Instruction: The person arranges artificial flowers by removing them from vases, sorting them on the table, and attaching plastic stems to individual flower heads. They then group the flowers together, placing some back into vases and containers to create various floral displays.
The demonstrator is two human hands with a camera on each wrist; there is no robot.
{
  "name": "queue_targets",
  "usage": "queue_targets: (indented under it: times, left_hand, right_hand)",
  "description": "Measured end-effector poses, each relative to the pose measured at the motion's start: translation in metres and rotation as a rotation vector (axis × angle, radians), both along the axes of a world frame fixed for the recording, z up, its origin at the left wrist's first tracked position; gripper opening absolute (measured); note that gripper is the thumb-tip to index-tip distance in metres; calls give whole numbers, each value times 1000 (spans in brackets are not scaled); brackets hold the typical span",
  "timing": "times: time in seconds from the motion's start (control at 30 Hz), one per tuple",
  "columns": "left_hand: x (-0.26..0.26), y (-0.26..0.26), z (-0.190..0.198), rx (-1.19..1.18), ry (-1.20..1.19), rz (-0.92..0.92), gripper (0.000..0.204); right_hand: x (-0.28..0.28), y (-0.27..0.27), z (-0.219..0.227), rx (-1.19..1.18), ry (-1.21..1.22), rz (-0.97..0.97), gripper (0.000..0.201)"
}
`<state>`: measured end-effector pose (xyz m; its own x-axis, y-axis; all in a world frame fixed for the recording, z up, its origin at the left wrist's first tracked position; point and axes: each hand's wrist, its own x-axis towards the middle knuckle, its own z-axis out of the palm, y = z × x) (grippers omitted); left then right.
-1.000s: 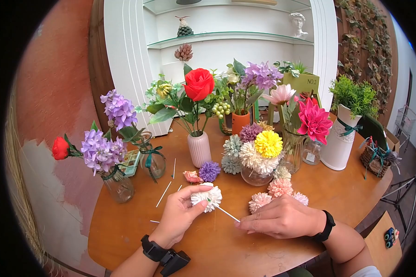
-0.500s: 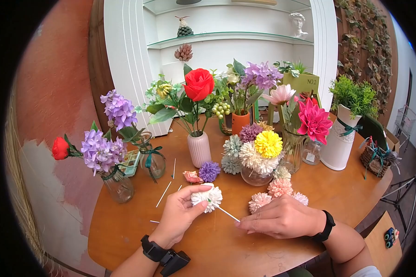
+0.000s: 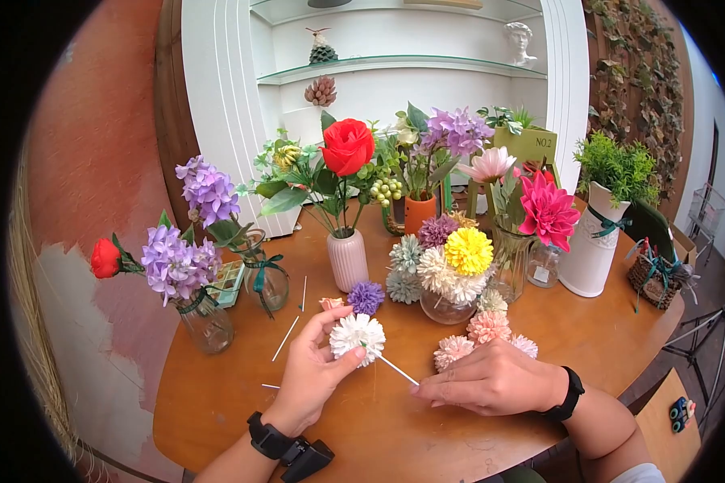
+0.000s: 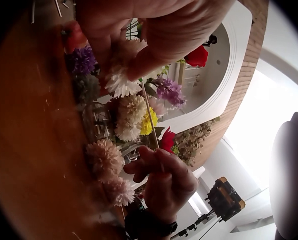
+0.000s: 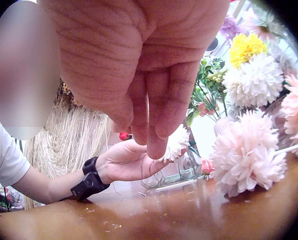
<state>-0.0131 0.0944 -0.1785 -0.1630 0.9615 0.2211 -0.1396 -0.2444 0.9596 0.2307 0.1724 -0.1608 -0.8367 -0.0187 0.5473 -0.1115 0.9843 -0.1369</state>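
Low over the wooden table, my left hand holds a white pompom flower, thumb in front and fingers behind its head. A thin white stem runs from the bloom, with a bit of green where they meet, down to my right hand. That hand pinches the stem's far end between thumb and fingertips. In the left wrist view the stem spans both hands. Just behind the white bloom lie a purple pompom flower and a partly covered peach rose.
Pink pompom flowers lie right beside my right hand. Behind them stands a round glass vase of pompom flowers. Loose white sticks lie left of my left hand. A pink ribbed vase and glass jars stand farther back.
My left hand has turned the white flower slightly and raised it a little, so its face shows rounder and it covers more of the peach rose. The right hand has stayed in place.
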Motion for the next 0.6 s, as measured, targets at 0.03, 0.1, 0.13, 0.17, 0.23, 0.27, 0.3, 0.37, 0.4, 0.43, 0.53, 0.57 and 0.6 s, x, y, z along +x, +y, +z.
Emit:
queue_targets:
  times: [0.03,0.1,0.13,0.17,0.23,0.27,0.3,0.37,0.4,0.43,0.53,0.57,0.6]
  left_hand:
    - [0,0,0,-8,-3,1,48]
    - [-1,0,0,-10,-5,0,48]
    - [-2,1,-1,-12,-7,-1,47]
    - [-2,0,0,-12,-7,-1,47]
    - [-2,0,1,-21,19,11,45]
    - [-3,0,0,-21,20,11,45]
    - [-3,1,0,-22,28,17,44]
    - [-3,1,0,-23,36,22,43]
    - [-3,0,0,-29,43,20,43]
    - [-3,0,0,-35,49,17,43]
    - [0,-1,2,-31,63,10,44]
    - [0,-1,3,-31,64,10,44]
    - [1,-1,3,-29,62,11,44]
  right_hand:
    - [0,0,0,-3,4,2,31]
    - [0,0,0,-7,9,3,31]
    - [0,0,0,-6,6,2,31]
    - [1,0,1,-5,3,1,31]
    - [1,-1,1,-5,2,0,31]
    - [1,-1,2,-6,0,-1,31]
    - [1,-1,2,-6,0,-1,31]
    - [1,-1,3,2,-5,0,31]
    - [1,-1,3,2,-5,-1,31]
    - [0,-1,2,2,3,4,30]
    - [0,1,-1,0,17,12,30]
    - [0,1,-2,-3,22,16,30]
    - [0,1,-1,-3,22,16,30]
